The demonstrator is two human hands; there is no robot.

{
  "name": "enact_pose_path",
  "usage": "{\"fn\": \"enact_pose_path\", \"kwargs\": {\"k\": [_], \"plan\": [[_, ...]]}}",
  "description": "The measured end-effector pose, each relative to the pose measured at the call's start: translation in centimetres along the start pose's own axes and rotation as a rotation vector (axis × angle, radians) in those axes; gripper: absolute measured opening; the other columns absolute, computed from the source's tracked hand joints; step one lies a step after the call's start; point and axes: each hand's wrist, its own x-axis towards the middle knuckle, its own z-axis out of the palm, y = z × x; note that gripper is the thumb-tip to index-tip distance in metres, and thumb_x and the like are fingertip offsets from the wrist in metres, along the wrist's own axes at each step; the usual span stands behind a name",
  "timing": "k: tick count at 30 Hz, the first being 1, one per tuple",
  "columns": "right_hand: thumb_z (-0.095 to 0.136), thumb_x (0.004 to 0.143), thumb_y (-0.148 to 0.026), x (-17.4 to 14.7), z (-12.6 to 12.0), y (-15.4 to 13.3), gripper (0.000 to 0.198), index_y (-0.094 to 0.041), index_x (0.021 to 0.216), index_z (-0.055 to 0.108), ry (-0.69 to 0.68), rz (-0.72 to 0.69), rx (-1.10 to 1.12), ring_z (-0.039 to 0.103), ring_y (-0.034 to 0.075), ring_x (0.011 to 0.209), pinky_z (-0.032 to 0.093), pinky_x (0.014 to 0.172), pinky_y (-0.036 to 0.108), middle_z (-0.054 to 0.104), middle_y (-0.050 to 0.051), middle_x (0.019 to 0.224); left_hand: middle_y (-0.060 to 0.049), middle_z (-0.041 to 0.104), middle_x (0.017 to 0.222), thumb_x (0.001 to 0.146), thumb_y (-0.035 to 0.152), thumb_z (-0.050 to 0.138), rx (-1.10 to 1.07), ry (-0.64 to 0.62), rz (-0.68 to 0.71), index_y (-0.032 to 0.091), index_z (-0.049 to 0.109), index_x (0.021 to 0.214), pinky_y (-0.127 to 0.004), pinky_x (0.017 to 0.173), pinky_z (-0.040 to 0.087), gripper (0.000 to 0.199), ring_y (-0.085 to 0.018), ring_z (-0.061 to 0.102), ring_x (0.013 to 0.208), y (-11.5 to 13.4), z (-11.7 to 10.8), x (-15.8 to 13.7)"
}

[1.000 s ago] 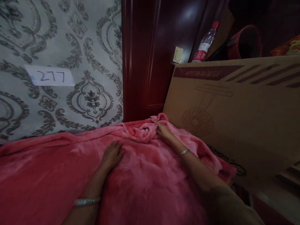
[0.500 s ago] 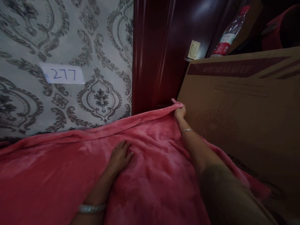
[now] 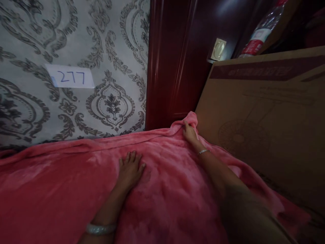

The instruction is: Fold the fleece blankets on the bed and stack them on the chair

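Upper left of frame: patterned grey wallpaper (image 3: 109,51) with a white paper label (image 3: 69,76) reading 277. Pink fleece blanket (image 3: 50,183) fills the lower half, spread flat across a bed. Left hand (image 3: 130,167) at centre lies palm down on the blanket, fingers spread apart, gripping nothing; pale bangle (image 3: 100,229) on that wrist. Dark red wooden door (image 3: 175,67) behind. Right hand (image 3: 190,133), right of centre, is pinched shut on the blanket's far corner, which bunches just beside the cardboard box (image 3: 266,128). Plastic bottle (image 3: 261,32) at upper right, above the box.
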Motion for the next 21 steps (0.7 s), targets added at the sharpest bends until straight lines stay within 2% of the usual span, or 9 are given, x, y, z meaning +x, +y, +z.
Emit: {"fn": "enact_pose_path", "kwargs": {"k": [3,6,9,14,18,19,21], "plan": [[0.042,0.094,-0.02,-2.5,-0.5,-0.1,0.061,-0.011,0.154,0.038,-0.112,-0.134,-0.133,0.053,0.03,0.128,0.034,0.113,0.043,0.059,0.018,0.141,-0.015,0.03,0.164,0.1,0.038,0.036,0.011,-0.02,-0.005,0.019,0.045,0.151,-0.064,0.118,0.022,0.055,-0.036,0.024,0.152,0.2,-0.3,0.1],[0.049,0.091,-0.021,-4.3,-1.1,0.1,0.053,-0.011,0.143,0.054,-0.239,-0.145,-0.173,0.051,0.03,0.131,0.035,0.113,0.042,0.059,0.018,0.141,-0.015,0.032,0.164,0.101,0.038,0.032,0.032,-0.016,0.0,0.019,0.046,0.151,-0.063,0.118,0.023,0.055,-0.035,0.026,0.152,0.2,-0.4,0.1],[0.048,0.089,-0.016,-5.8,-1.7,-0.3,0.049,-0.012,0.136,0.06,-0.265,-0.146,-0.155,0.053,0.026,0.128,0.037,0.111,0.037,0.061,0.017,0.139,-0.014,0.034,0.163,0.101,0.037,0.032,0.04,-0.004,0.015,0.02,0.047,0.15,-0.062,0.117,0.026,0.054,-0.035,0.028,0.151,-0.1,-0.3,0.2],[0.05,0.092,-0.022,-10.6,-3.2,-1.5,0.038,-0.018,0.127,0.066,-0.255,-0.137,-0.097,0.062,0.022,0.111,0.043,0.101,0.032,0.07,0.012,0.124,-0.016,0.037,0.161,0.1,0.039,0.032,0.017,0.034,0.042,0.018,0.051,0.146,-0.063,0.115,0.029,0.054,-0.037,0.031,0.149,-0.3,-0.3,0.7],[0.051,0.09,-0.021,-16.7,-6.9,-0.2,0.032,-0.02,0.115,0.07,-0.213,-0.068,-0.076,0.065,0.021,0.102,0.047,0.094,0.031,0.074,0.009,0.115,-0.017,0.04,0.158,0.1,0.039,0.031,0.001,0.028,0.049,0.018,0.051,0.145,-0.063,0.111,0.034,0.053,-0.036,0.034,0.146,-0.3,-0.3,1.2],[0.047,0.09,-0.019,-18.5,-8.2,0.5,0.034,-0.019,0.116,0.07,-0.176,-0.038,-0.075,0.065,0.022,0.103,0.047,0.095,0.033,0.073,0.009,0.116,-0.017,0.043,0.156,0.1,0.038,0.031,-0.001,0.033,0.06,0.018,0.052,0.144,-0.062,0.11,0.035,0.052,-0.036,0.036,0.145,-0.4,-0.3,1.2],[0.041,0.091,-0.019,-22.0,-11.0,2.2,0.04,-0.018,0.12,0.067,0.004,0.033,-0.059,0.062,0.023,0.111,0.045,0.101,0.037,0.071,0.012,0.121,-0.016,0.05,0.15,0.101,0.036,0.032,-0.007,0.065,0.12,0.018,0.057,0.137,-0.06,0.108,0.038,0.048,-0.035,0.041,0.14,-0.6,-0.3,1.0]]}}
